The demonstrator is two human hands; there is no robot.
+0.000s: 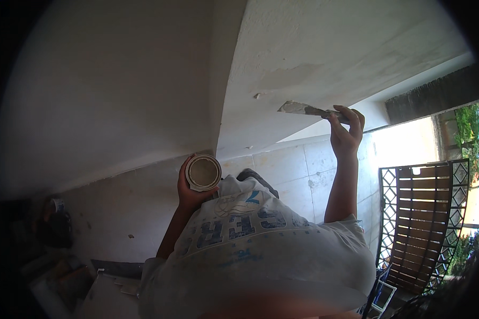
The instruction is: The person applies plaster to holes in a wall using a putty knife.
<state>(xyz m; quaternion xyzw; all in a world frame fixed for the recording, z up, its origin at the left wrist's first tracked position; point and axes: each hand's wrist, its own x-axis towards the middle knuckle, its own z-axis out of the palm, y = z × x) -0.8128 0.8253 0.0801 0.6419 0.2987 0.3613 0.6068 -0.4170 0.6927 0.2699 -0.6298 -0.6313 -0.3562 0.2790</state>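
My left hand (186, 190) is wrapped round a round can (203, 171) in front of my chest. Its open top faces up, and the inside looks greyish-beige. Raised at the right, my right hand (347, 130) grips the handle of a putty knife (306, 109). The blade points left and carries pale filler along its end. It is close to the white wall (351, 64); I cannot tell whether it touches. A smooth, slightly darker patch (290, 77) lies on the wall beyond the blade, with a small raised blob (258, 96) near it.
Another white wall (117, 90) meets this one at a corner on the left. Pale floor tiles (287, 165) run below. A slatted bench with a metal lattice frame (420, 223) stands at the right, near greenery (471, 127). Dark items (56, 223) sit in shadow at the lower left.
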